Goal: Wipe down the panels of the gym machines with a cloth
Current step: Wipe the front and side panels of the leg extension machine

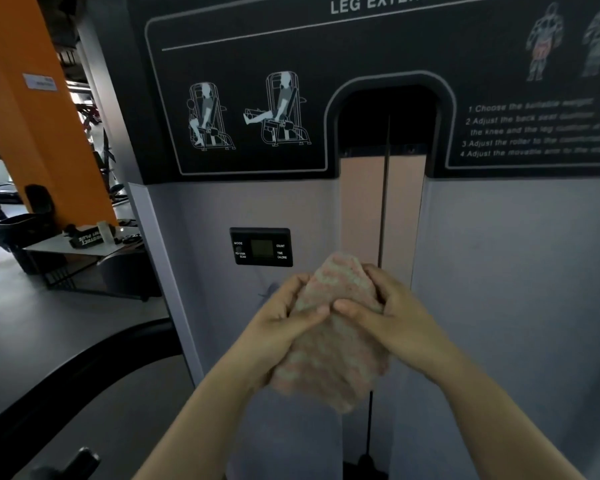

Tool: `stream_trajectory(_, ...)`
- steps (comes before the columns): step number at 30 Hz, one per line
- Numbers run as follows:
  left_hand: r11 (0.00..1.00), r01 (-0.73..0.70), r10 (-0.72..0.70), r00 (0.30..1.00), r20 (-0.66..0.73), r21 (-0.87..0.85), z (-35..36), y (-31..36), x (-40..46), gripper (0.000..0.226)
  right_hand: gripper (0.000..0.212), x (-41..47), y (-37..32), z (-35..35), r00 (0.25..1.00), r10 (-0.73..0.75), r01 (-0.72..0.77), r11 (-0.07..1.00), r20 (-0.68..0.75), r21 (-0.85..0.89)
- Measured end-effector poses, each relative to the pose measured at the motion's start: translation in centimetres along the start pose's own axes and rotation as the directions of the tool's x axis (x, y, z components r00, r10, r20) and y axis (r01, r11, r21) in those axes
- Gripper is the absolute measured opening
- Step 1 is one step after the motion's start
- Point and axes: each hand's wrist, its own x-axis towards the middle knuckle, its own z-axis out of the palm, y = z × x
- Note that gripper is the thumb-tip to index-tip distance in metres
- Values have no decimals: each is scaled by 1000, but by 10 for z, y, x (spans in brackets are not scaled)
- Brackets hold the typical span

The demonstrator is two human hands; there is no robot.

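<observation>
Both forearms reach forward and converge, the left hand (284,320) and right hand (392,306) curled around a bunched pink-and-beige cloth (333,341), thumbs meeting across its front. Just beyond the grip stands the pale lower panel (499,271) of the leg extension machine, apart from the cloth. Up and left of the hands sits a small counter display (261,247); above it, the dark instruction placard (250,116).

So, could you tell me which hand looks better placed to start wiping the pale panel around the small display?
Probably the left hand. Both hands grip the cloth, but the left sits just below the display, whereas the right hand lies nearer the central slot.
</observation>
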Motion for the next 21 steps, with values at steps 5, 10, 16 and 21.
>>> stream_trajectory(5,640,-323,605,771,-199,697,3,35,28,38,31,32,-12,0,961,-10,41,994,-277,104)
stream_trajectory(10,423,-354,763,635,-118,834,9,59,55,14,26,71,-38,5,806,-250,234,967,-536,-99)
stream_trajectory(16,68,-208,856,514,51,976,18,29,78,40,14,82,-24,18,693,-426,332,905,-582,-267)
stream_trajectory(21,2,-120,808,585,69,993,20,-8,85,65,32,69,-4,24,759,-387,297,921,-524,-250)
